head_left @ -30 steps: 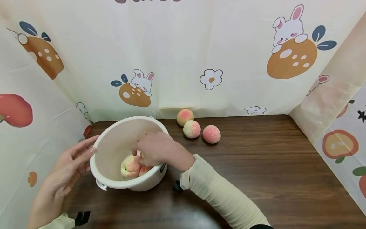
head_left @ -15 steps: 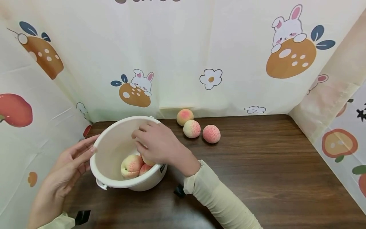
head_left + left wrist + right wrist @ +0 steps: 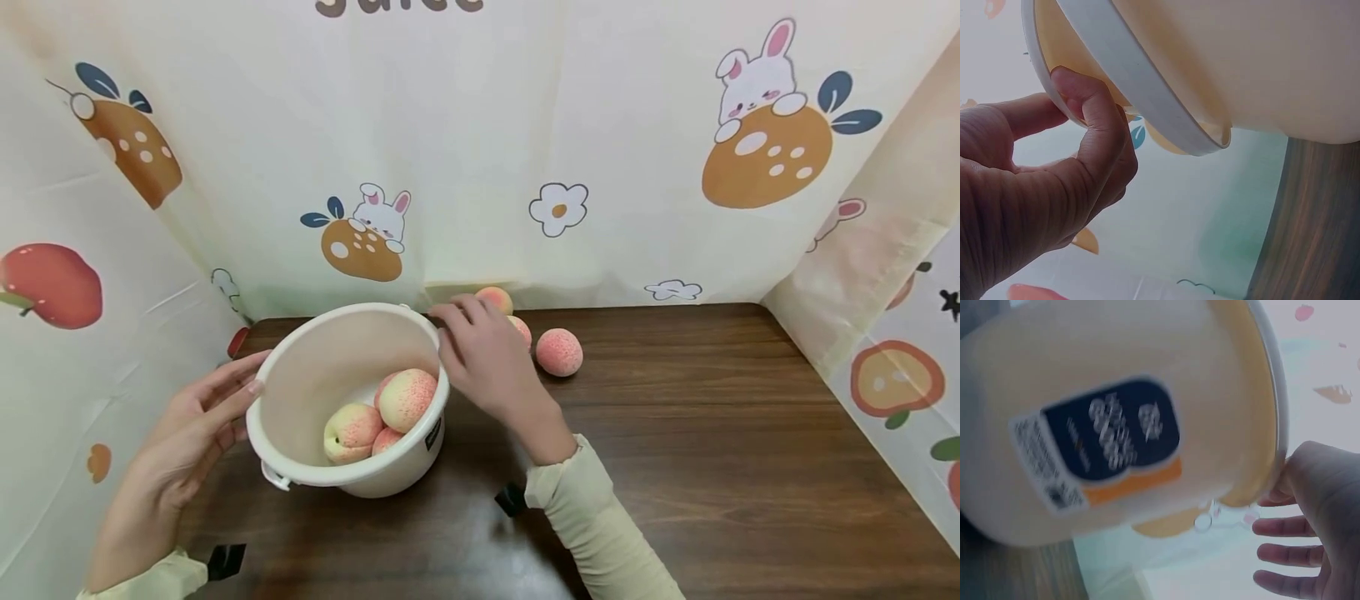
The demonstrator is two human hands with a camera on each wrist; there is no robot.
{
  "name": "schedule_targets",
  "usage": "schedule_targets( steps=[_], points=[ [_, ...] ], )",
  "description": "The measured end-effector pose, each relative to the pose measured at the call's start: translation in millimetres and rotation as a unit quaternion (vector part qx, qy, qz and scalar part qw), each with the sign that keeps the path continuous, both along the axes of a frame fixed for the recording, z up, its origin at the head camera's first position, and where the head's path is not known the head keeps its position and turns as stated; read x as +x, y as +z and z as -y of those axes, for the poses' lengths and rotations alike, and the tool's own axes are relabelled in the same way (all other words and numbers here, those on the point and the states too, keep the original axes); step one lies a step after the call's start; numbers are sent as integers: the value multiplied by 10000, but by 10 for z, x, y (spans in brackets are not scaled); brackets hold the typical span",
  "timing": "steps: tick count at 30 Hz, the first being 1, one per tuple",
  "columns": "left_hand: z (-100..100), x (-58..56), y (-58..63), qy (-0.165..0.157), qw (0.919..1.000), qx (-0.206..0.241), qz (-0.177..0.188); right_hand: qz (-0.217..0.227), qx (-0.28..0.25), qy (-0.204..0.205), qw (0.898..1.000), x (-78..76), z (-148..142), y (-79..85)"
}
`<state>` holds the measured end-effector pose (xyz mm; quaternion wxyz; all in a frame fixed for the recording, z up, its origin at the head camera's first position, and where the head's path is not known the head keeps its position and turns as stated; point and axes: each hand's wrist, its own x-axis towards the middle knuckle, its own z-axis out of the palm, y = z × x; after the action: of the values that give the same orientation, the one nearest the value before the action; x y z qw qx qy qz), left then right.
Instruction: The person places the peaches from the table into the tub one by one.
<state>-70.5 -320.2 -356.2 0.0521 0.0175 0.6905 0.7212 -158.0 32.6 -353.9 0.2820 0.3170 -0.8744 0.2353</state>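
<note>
A white bucket (image 3: 303, 375) leans toward me on the table, with several pink-and-yellow peaches (image 3: 407, 401) inside. My left hand (image 3: 191, 429) holds its left rim; in the left wrist view the thumb and fingers pinch the rim (image 3: 1141, 78). My right hand (image 3: 491, 354) is at the bucket's right rim, its fingers spread and relaxed, with nothing in them. The right wrist view shows the thumb right at the rim and the other fingers (image 3: 1285, 553) apart below it. Behind that hand are a yellow-pink peach (image 3: 495, 299) and a partly covered peach (image 3: 521, 330).
A pinker peach (image 3: 559, 352) lies to the right of my right hand on the dark wooden table (image 3: 697, 433). A printed curtain (image 3: 465, 125) stands along the back and both sides. A dark label (image 3: 1113, 431) marks the bucket's outer wall.
My right hand has come up out of the bucket and moved right to its rim, uncovering peaches inside. The left hand keeps its hold on the rim.
</note>
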Motion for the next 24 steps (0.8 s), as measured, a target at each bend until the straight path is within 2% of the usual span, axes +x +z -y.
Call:
schedule_targets(
  steps=[8,16,19,24],
  points=[
    [-3,-9,-20,-6,9999,-44,93,453,86,-407,9981,-49,-174,-164],
    [-21,-10,-61,-89,9999,37,-59,451,344,-633,9964,-157,-267,-304],
    [-30,-20,-61,-114,9999,11,-48,475,404,-860,9943,-201,-327,-360],
    [3,-11,-40,-87,9999,12,-80,683,429,-1022,9915,-286,-367,-426]
  ],
)
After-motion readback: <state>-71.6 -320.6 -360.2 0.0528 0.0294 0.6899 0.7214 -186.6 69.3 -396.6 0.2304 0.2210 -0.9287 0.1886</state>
